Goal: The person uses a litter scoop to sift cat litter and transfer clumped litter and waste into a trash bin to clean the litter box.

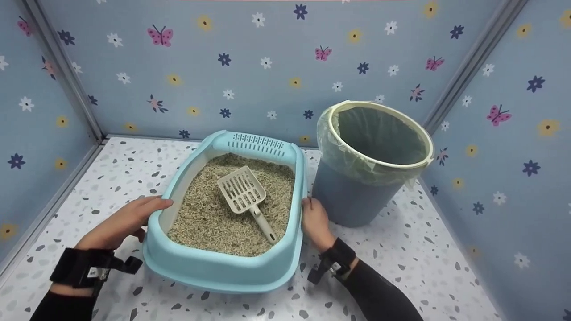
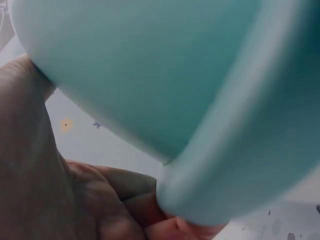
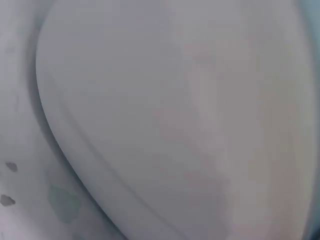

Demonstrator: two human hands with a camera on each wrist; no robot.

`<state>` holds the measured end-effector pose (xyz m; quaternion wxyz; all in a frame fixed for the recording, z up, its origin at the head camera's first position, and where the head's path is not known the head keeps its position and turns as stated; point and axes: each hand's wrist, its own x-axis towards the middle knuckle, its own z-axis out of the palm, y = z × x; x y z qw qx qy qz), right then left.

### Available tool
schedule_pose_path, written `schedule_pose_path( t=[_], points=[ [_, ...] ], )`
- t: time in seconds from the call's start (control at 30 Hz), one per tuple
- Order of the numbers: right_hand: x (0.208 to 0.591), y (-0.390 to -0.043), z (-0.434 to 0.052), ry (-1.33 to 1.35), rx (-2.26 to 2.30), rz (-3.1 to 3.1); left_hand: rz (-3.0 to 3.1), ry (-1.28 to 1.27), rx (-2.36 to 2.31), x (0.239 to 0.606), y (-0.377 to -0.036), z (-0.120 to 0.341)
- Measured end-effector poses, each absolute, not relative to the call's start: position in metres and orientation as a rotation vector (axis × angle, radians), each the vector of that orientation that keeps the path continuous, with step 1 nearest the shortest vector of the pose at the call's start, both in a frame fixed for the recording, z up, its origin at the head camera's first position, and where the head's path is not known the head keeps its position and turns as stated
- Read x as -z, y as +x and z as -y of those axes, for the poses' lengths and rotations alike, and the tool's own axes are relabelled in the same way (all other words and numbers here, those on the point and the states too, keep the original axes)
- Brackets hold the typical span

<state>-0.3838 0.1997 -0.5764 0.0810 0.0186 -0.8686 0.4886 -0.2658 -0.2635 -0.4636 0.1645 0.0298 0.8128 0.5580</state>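
Observation:
A light blue litter box (image 1: 223,273) stands in the middle of the head view, filled with brown granular litter (image 1: 200,218). On the litter lies a beige slotted scoop (image 1: 242,189), its handle pointing toward the box's near right corner. My left hand (image 1: 120,220) grips the box's left side, thumb at the rim. In the left wrist view its fingers (image 2: 145,210) curl under the box's lower edge. My right hand (image 1: 317,225) holds the right side, fingers against the wall below the rim. A pale, blurred surface fills most of the right wrist view.
Just right of the box stands a grey-blue trash bin (image 1: 352,200), lined with a thin bag (image 1: 343,156) under a cream ring (image 1: 426,133). Floral wall panels (image 1: 267,89) enclose the speckled white surface (image 1: 401,267) at the back and both sides.

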Motion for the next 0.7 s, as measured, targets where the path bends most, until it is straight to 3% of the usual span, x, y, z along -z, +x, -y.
schedule_pose_path(
  t=[0.17, 0.37, 0.7],
  points=[
    [0.528, -0.373, -0.194, -0.093, -1.685, 2.604, -2.303, 0.039, -1.523, 0.452, -0.243, 0.255],
    [0.503, -0.382, -0.190, -0.016, -1.651, 2.601, -2.487, 0.038, -1.455, 0.451, -0.219, 0.232],
    [0.547, -0.398, -0.190, 0.133, -1.440, 2.561, -2.680, -0.015, -1.583, 0.467, -0.218, 0.234]
  ],
)
